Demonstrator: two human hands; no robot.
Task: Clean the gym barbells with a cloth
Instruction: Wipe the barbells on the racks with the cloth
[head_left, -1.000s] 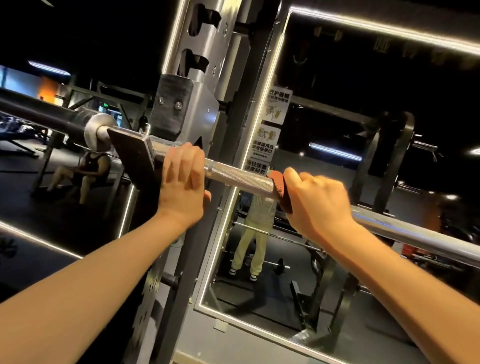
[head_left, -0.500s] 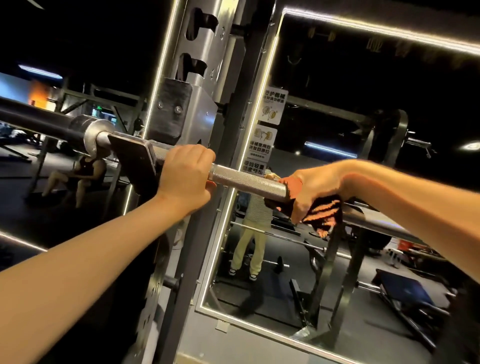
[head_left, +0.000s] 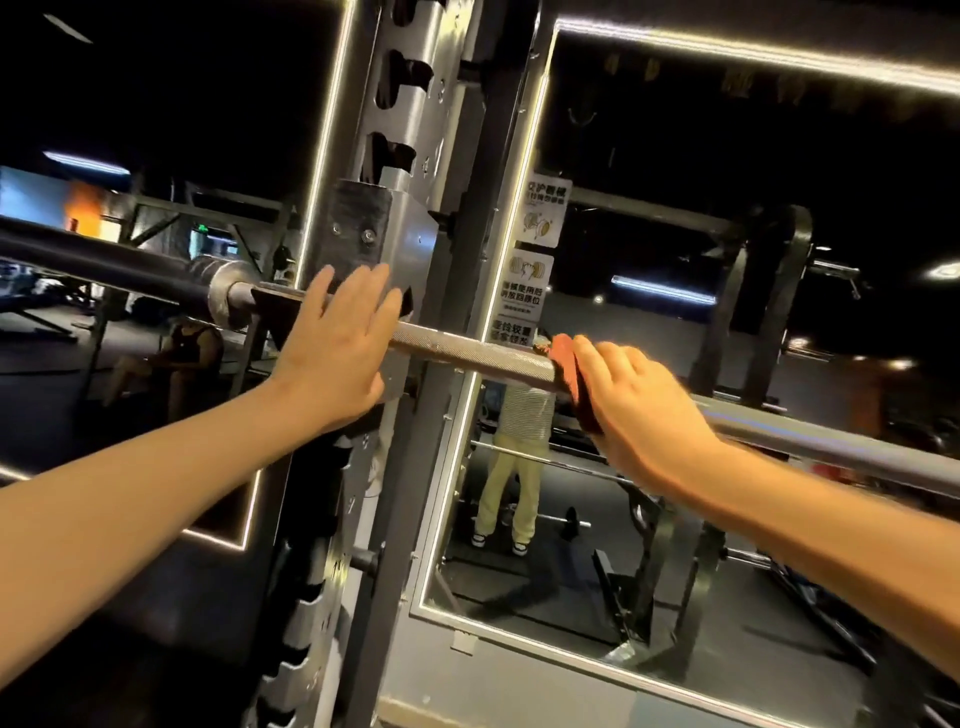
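1. The barbell (head_left: 467, 356) lies across the rack (head_left: 415, 135), its rough grip section showing between the two hands.
2. The left hand (head_left: 337, 345) is spread flat, fingers straight, over the bar just beside the rack's hook; I cannot tell whether the palm presses on it.
3. The right hand (head_left: 636, 402) curls round a reddish cloth (head_left: 566, 366), holding it wrapped on the bar where the rough section ends.
4. The bar's collar (head_left: 228, 301) sits left of the rack.
5. Behind, a mirror (head_left: 519, 631) with a lit frame carries printed stickers (head_left: 540, 215).
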